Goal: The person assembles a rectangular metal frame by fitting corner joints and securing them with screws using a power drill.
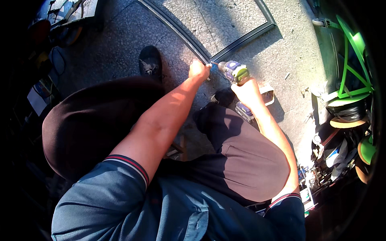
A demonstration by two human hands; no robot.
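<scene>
A dark metal frame (241,41) lies on the speckled floor, its near corner pointing toward me. My left hand (198,70) is closed on that corner, its fingertips pressed together beside the joint; whether they also pinch a small part I cannot make out. My right hand (246,89) grips the handle of a cordless drill (231,70) with a purple and lime-green body. The drill points left, and the thin bit in its chuck reaches the frame's corner by my left fingertips. Its battery (244,111) shows below my right hand.
A small open box (267,94) stands right of the drill. Green reels (349,102) wound with black strip and mixed clutter (321,160) line the right side. My black shoe (150,62) is left of the frame. Equipment (74,18) stands at the far left.
</scene>
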